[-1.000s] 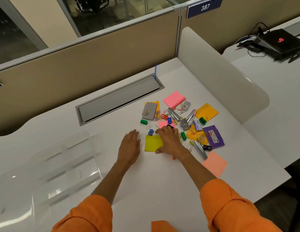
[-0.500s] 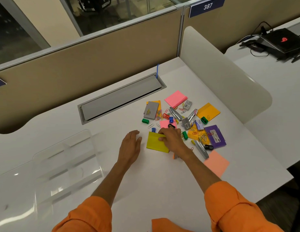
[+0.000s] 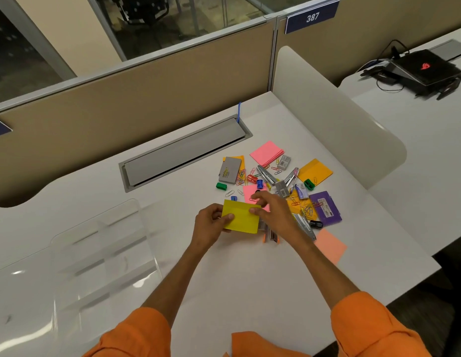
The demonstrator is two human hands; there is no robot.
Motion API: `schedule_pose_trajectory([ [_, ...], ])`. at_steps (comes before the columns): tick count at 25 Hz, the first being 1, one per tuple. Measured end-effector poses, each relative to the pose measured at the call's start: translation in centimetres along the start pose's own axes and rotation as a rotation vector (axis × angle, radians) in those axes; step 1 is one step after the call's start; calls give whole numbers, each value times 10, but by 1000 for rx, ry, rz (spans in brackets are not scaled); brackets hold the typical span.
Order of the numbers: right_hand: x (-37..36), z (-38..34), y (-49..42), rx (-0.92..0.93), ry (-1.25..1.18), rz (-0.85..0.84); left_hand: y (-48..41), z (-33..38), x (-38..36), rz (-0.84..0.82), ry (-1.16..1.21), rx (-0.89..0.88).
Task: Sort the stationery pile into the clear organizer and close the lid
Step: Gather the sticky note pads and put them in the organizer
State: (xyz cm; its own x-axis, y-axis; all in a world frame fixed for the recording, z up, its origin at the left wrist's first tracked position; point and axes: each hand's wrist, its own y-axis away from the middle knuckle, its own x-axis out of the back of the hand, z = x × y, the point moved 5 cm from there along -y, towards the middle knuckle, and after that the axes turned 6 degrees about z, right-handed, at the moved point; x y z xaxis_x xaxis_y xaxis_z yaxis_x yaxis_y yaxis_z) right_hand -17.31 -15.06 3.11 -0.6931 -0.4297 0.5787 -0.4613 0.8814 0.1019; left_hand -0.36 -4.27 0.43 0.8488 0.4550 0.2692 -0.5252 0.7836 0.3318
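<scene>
Inventory of unclear or hidden items:

- Clear plastic organizer: blurred and see-through, so its partitions cannot be counted. Its lower left part runs out at the frame edge.
- Yellow sticky-note pad: left edge is under the thumb of the left hand. Upper right corner is behind the fingers of the right hand.
- Pink paper sheet: largely covered by the right hand and the pad.
- Small blue piece: only its top shows above the pad; kind cannot be told.
- Metal and orange pieces: partly under the right wrist on the tabletop; kind cannot be told.
- Grey flat box and purple flat box: label print too small to read.
- Dark blue sign: cut off by the left edge.
</scene>
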Motion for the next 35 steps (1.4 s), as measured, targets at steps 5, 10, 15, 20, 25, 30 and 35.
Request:
schedule_pose_trajectory([
  [5,80,63,30,-197,79,212,9,-10,6,100,115,67],
  [10,127,124,72,-345,183,267,20,-17,5,135,185,74],
  [15,122,154,98,-421,279,210,21,-14,-3,127,168,55],
  [20,117,154,101,-447,440,138,22,-6,-10,114,154,35],
  [25,118,154,97,-485,469,121,24,-4,-14,112,164,46],
  [30,128,154,94,-540,351,55,24,-7,-15,136,187,58],
  [35,157,136,100,-625,126,73,23,-15,-14,148,182,105],
])
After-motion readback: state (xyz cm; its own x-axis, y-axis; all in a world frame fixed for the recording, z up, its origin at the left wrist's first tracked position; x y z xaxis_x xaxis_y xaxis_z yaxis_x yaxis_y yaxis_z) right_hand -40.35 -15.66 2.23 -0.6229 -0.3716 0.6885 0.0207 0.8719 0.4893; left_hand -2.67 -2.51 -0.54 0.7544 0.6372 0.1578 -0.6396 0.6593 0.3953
